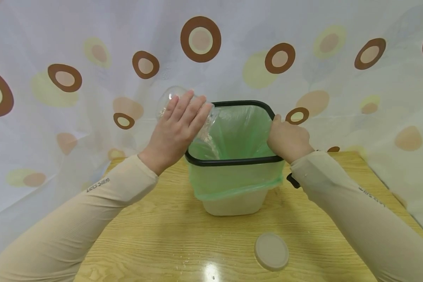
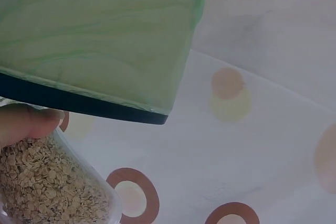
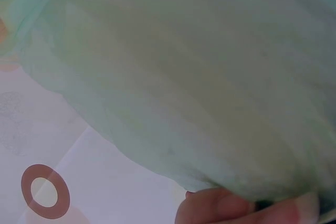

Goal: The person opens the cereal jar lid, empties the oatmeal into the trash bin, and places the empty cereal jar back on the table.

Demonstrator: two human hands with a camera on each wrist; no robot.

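Observation:
A small white bin [image 1: 232, 203] lined with a green bag [image 1: 234, 133] and topped by a black rim [image 1: 232, 159] stands on the wooden table. My left hand [image 1: 178, 125] grips a clear jar [image 1: 169, 98], tipped on its side with its mouth over the bin's left edge. In the left wrist view the jar [image 2: 47, 187] holds oat flakes, with a fingertip [image 2: 26, 121] on it under the black rim [image 2: 84, 103]. My right hand [image 1: 287, 139] grips the bin's right rim; in the right wrist view its fingers [image 3: 247, 208] pinch the green bag [image 3: 199, 77].
A round beige lid [image 1: 271, 251] lies flat on the table [image 1: 155, 243] in front of the bin, to the right. A white curtain with brown and yellow circles [image 1: 201, 39] hangs close behind the table and down both sides.

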